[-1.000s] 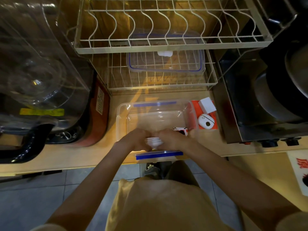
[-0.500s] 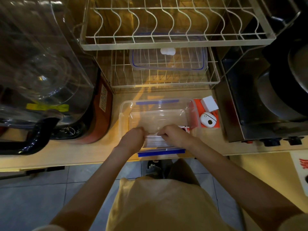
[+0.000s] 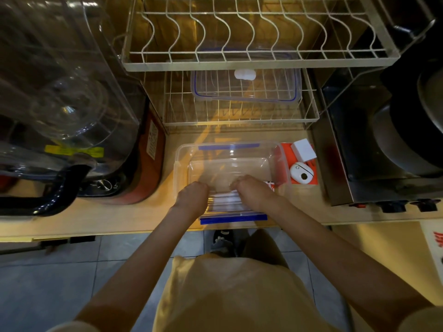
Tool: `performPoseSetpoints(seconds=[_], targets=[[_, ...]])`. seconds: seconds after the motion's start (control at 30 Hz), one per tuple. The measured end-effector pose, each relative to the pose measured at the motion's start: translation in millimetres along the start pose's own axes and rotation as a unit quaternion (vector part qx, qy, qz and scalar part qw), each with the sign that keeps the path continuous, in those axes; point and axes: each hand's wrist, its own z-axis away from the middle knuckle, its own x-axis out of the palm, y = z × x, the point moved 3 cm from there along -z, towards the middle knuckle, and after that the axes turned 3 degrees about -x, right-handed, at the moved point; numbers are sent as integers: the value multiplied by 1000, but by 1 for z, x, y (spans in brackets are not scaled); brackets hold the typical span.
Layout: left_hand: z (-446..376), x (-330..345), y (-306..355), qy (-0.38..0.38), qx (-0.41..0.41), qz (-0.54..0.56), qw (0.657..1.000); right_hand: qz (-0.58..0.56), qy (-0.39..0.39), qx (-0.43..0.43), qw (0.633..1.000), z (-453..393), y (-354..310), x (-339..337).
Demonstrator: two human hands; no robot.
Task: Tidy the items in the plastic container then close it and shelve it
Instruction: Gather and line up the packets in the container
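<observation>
A clear plastic container (image 3: pixel 179 164) with blue clips stands open on the wooden counter. Both my hands are inside its near end. My left hand (image 3: pixel 193 196) and my right hand (image 3: pixel 254 191) are curled onto a pale white item (image 3: pixel 226 200) stretched low between them; it is blurred. A small red-and-white thing (image 3: pixel 270 185) peeks out beside my right hand. The container's clear lid (image 3: pixel 244 91), edged in blue, lies on the lower wire shelf behind.
A two-tier wire dish rack (image 3: pixel 259 59) stands behind the container. An orange box (image 3: pixel 311 182) to its right carries a white round device (image 3: pixel 302 174) and a small white box (image 3: pixel 304 149). A big clear appliance (image 3: pixel 60 104) stands at left, a steel one (image 3: pixel 359 144) at right.
My hands have moved apart and lowered toward the container's floor; the white bundle they held together now lies spread out between them.
</observation>
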Motion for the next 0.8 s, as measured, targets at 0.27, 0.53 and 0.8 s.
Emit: performPoseSetpoints(seconds=[0.27,0.53,0.8], targets=[[0,-5,1,-15,11,-9,1000,-48,-53,13,997,7,-1,-10],[0,-12,4,-42,-6,-9,999,-94,-91,25,991,7,3,-9],[5,-24,4,6,2,-2,1000,-156,-15,61,986,10,13,-20]])
